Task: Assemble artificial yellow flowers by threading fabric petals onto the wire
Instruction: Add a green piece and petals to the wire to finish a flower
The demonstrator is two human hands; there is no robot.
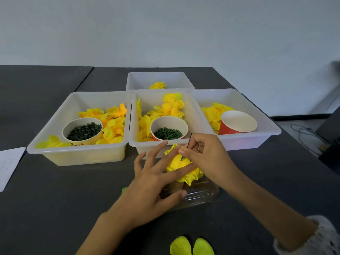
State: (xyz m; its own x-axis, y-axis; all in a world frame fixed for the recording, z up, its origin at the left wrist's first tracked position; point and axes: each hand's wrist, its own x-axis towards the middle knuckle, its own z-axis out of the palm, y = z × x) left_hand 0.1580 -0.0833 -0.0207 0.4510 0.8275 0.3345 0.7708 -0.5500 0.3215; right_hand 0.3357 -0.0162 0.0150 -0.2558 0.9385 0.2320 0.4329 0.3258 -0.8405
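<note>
A half-built yellow fabric flower (181, 167) sits on a thin dark wire (190, 139) that sticks up above a clear plastic stand (198, 195) on the dark table. My right hand (206, 155) pinches the wire just above the petals. My left hand (154, 179) lies with straight spread fingers against the flower's left side, thumb on the clear stand. A small green piece (182, 158) shows at the flower's top. The wire's lower end is hidden by petals.
Three white bins stand side by side: the left bin (46, 144) and middle bin (200, 115) hold yellow petals and a cup of green parts, the right bin (266, 124) petals and an empty red cup (237, 122). A back bin (160, 77) holds a finished flower. Loose petals (191, 246) lie at the near edge.
</note>
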